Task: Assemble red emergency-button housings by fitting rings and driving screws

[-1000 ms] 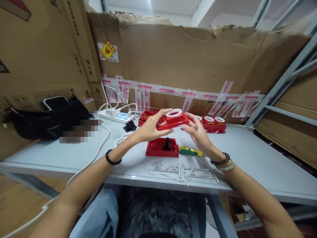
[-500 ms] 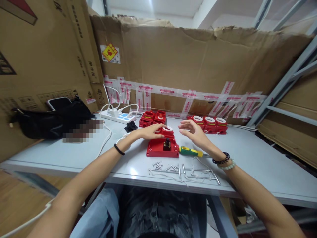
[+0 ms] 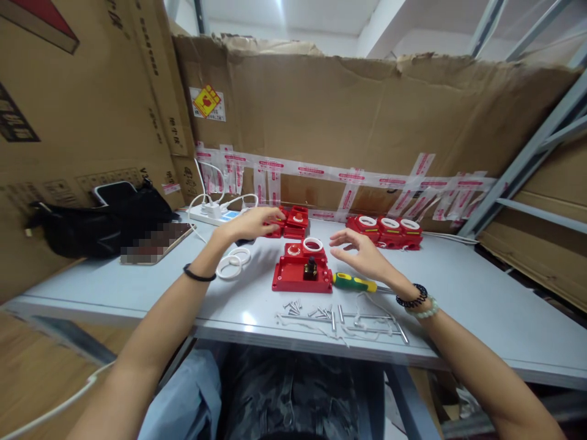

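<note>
My left hand reaches over the rear-left red plastic housings, its slightly curved fingers at the leftmost one and partly covering it. Whether they press on it is unclear. With fingers apart and nothing held, my right hand hovers above the handle of a green and yellow screwdriver. Between the hands lies an open red box with a black switch block inside. Right behind it is a red cover with a white ring standing on its right part.
White rings lie at left. Screws and metal rods lie near the front edge. More red housings with white rings stand at back right. A power strip, phone and black bag are at left.
My left hand has moved from the red cover in the middle back and left to the rear housings, uncovering the white rings. My right hand has stayed nearly in place.
</note>
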Motion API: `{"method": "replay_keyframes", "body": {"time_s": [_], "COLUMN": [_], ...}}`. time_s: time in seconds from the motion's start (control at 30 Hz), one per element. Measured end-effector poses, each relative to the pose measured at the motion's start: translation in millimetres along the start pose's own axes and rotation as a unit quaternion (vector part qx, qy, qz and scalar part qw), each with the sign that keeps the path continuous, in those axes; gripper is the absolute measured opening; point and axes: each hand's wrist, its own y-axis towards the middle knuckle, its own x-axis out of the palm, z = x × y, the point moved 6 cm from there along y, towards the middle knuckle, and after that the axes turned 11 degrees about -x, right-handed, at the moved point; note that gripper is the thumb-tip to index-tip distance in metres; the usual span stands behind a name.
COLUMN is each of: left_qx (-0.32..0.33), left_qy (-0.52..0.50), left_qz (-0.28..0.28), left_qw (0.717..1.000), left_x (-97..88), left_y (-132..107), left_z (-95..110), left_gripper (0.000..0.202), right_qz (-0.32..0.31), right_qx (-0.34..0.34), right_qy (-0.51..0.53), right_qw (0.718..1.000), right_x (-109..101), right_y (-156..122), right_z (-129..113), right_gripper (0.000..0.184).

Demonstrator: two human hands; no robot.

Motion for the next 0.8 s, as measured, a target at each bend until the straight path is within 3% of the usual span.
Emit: {"method": "replay_keyframes", "body": {"time_s": [0.1, 0.23, 0.43, 0.57, 0.7, 0.8], "left_qx": [-0.159, -0.191, -0.169, -0.161, -0.163, -0.116], "left_qy": [0.106, 0.126, 0.146, 0.145, 0.152, 0.079], "left_qz": [0.001, -0.013, -0.008, 0.003, 0.042, 0.118], "left_qw": [0.982, 0.973, 0.975, 0.976, 0.974, 0.983], "left_x": [-18.5, -11.8, 10.7, 14.8, 1.5, -18.0], "left_y": [-11, -16, 0, 4, -1, -10], "left_z": [-52, -84, -89, -95, -94, -64], "left_gripper": [0.041, 0.049, 0.034, 0.021, 0.024, 0.032], "right_qz": [-0.029, -0.052, -0.083, -0.096, -0.096, -0.091], "right_qx": [-0.021, -0.034, -0.037, -0.045, -0.041, -0.036], "right_qy": [-0.093, -0.157, -0.176, -0.18, -0.18, -0.18], "right_qw": [0.995, 0.986, 0.98, 0.978, 0.978, 0.979], "right_x": [0, -1, 0, 2, 2, 1], "right_y": [-2, -4, -6, -7, -8, -8], "right_z": [3, 9, 7, 3, 4, 5], "right_gripper": [0.02, 0.02, 0.02, 0.021, 0.023, 0.023]}}
